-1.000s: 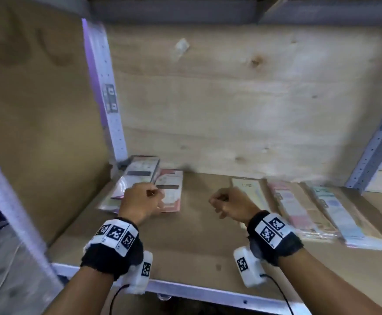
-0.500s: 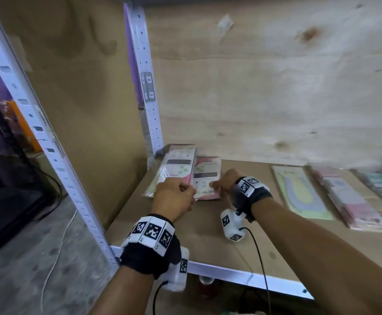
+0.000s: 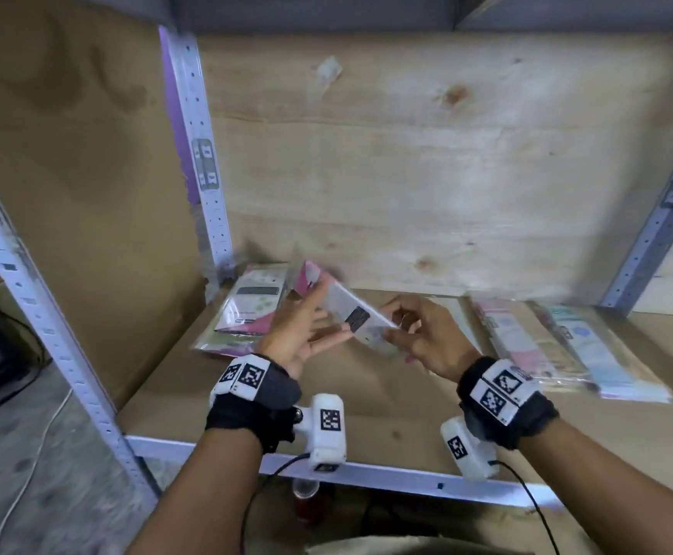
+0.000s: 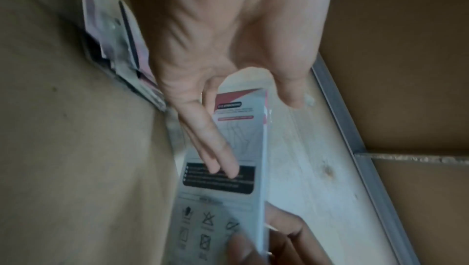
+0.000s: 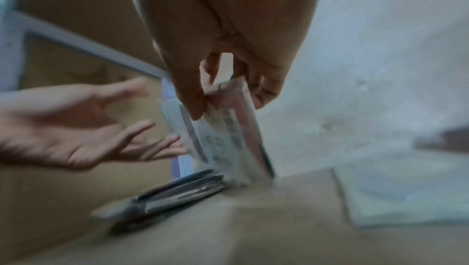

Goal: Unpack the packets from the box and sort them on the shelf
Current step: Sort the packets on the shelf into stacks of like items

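Note:
A flat pink and white packet point(image 3: 350, 310) with a black label is lifted off the shelf board point(image 3: 366, 394) and tilted. My right hand point(image 3: 418, 334) pinches its near end between thumb and fingers point(image 5: 193, 107). My left hand point(image 3: 302, 334) is open, palm up, with straight fingers point(image 4: 220, 161) against the packet's face point(image 4: 236, 189). A stack of packets point(image 3: 246, 314) lies flat in the left back corner, just left of the held one point(image 5: 228, 135).
Further packets lie in rows on the right: a pale one behind my right hand point(image 3: 450, 314), a pink pile point(image 3: 519, 342) and a blue-green pile point(image 3: 595, 350). Metal uprights point(image 3: 202, 162) and plywood walls enclose the shelf. A white cable point(image 3: 26, 474) runs over the floor at left.
The pink packet that lay flat beside the corner stack has been lifted and tilted up. My right hand now pinches it, and my left hand has opened against it.

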A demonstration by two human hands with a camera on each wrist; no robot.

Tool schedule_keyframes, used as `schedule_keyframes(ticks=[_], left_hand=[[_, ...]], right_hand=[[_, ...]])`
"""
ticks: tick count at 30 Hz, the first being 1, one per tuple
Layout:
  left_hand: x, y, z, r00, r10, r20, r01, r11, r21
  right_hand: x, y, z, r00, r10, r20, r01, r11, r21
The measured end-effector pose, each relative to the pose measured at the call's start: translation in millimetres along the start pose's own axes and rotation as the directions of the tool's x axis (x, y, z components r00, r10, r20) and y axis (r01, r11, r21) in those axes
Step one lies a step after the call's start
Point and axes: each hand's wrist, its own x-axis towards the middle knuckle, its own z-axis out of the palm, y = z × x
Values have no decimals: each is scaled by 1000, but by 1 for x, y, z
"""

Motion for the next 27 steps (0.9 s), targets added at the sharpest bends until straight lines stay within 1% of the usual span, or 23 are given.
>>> schedule_keyframes(ticks=[1,2,3,5,7,8,9,11,13,14,16,18,19,20,22,24,25,27], left_hand=[[0,-1,5,1000,-8,15,9,999,-37],[0,-3,7,1000,-11,13,12,998,-57],[0,-6,8,1000,-14,-4,14,998,-64],[2,-14,10,997,-33,-64,30,999,-45],[5,-21,9,991,-41,-130,38,999,-24],[6,-23,8,989,-35,-146,33,999,-19],[7,-25,8,989,-24,-143,23,1000,-7],[7,-25,9,997,-6,-75,9,999,31],[5,-26,12,1000,-6,18,4,998,59],[4,-28,14,998,-9,57,4,997,79],[3,-34,19,992,-22,126,4,990,139],[3,-40,24,989,-28,145,0,981,193],[3,-43,25,993,-18,119,-7,978,207],[5,-44,25,998,8,67,-22,977,214],[8,-41,21,992,107,-67,-86,961,263],[11,-33,14,967,203,-152,-125,903,410],[11,-28,9,960,232,-160,-123,857,501],[12,-21,3,960,259,-111,-137,774,618]], right_hand=[[-7,2,-3,995,-99,1,99,988,-122],[-11,4,-3,984,-177,15,176,963,-203],[-15,6,-3,976,-214,36,216,946,-242],[-22,14,-7,972,-218,89,234,939,-254],[-30,22,-12,980,-159,116,178,968,-176],[-34,26,-15,987,-124,106,136,984,-118],[-36,29,-19,995,-82,65,87,993,-80],[-34,36,-28,999,23,-33,-26,995,-96],[-31,41,-39,992,114,-55,-120,985,-127],[-29,44,-44,989,145,-37,-149,981,-125],[-28,49,-49,985,171,38,-164,977,-137],[-29,53,-49,979,186,89,-168,969,-179],[-31,56,-49,976,194,104,-174,969,-174],[-31,56,-49,974,194,118,-176,973,-148],[-32,58,-49,972,180,148,-177,984,-38],[-33,58,-53,969,163,185,-181,980,84],[-34,58,-54,965,160,208,-189,973,132],[-36,59,-58,958,162,238,-207,962,177]])
